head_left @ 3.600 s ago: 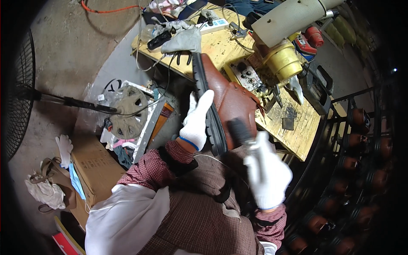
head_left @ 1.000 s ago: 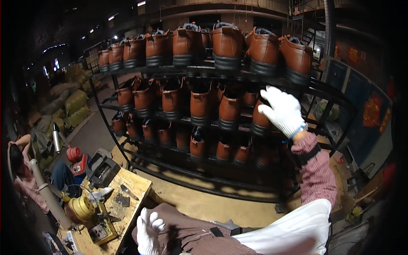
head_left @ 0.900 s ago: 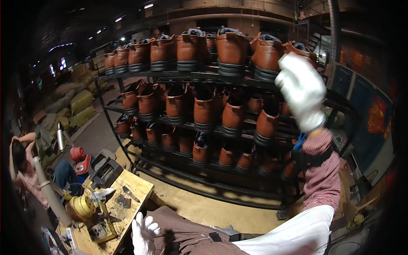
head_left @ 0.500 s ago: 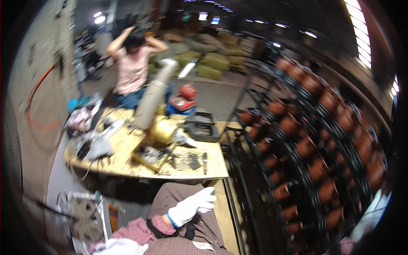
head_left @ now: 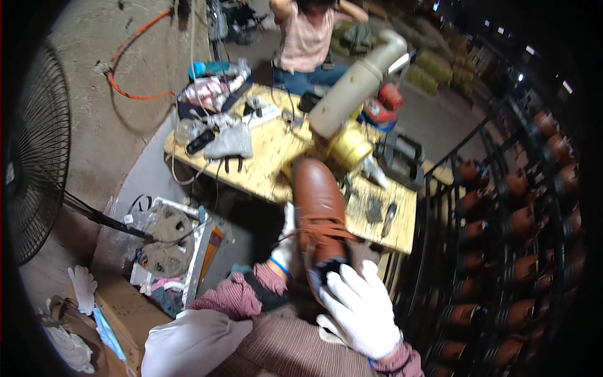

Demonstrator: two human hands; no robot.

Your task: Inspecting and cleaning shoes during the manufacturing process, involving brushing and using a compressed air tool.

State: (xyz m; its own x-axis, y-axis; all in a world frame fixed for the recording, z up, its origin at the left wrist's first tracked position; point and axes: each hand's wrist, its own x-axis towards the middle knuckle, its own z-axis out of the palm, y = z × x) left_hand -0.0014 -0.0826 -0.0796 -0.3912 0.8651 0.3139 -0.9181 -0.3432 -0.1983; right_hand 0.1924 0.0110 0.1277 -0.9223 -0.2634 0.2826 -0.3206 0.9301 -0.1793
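Observation:
A brown leather lace-up boot (head_left: 319,210) lies over my lap, toe pointing away toward the wooden workbench (head_left: 270,164). My left hand (head_left: 286,242), in a white glove, grips the boot's left side near the laces. My right hand (head_left: 361,309), also white-gloved, covers the boot's dark opening at the heel end, fingers spread over it. Both sleeves are red plaid.
The bench carries a brass-coloured machine (head_left: 349,149) with a pale pipe, tools, cables and a grey cloth. A rack of brown boots (head_left: 515,251) stands at the right. A floor fan (head_left: 34,157) is at the left, cardboard boxes below it. A person in a pink top (head_left: 308,41) sits beyond the bench.
My view has swung from the boot rack back down to the bench. A brown boot now rests on my lap with both gloved hands on it; half a second ago the lap held none.

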